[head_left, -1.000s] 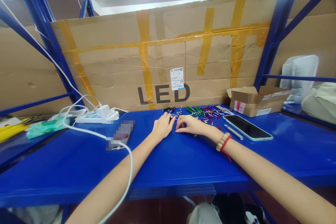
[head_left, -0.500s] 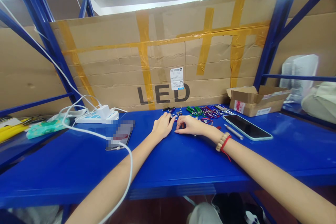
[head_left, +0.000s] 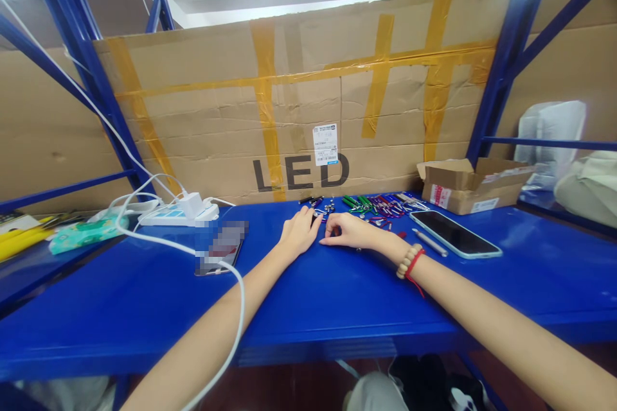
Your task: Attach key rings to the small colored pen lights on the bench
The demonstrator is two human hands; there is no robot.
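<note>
My left hand [head_left: 301, 232] rests over the blue shelf with its fingers curled together. A small dark bit with a pale end shows at its fingertips, too small to name. Close by on the right, my right hand [head_left: 351, 231] is bent in a pinch, thumb against forefinger; whatever it may hold is hidden. Just beyond both hands lie small silver parts [head_left: 329, 206] and a few black pieces [head_left: 312, 200]. Behind the right hand, slim green metal pieces [head_left: 355, 203] lie beside a heap of purple and red ones [head_left: 387, 205].
Right of the heap lie a silver pen-like stick [head_left: 430, 243] and a phone [head_left: 456, 233], with an open cardboard box [head_left: 475, 186] behind. On the left are a blurred-out phone-like slab [head_left: 222, 249], a power strip [head_left: 207, 213] and a white cable [head_left: 241, 298] crossing my left forearm.
</note>
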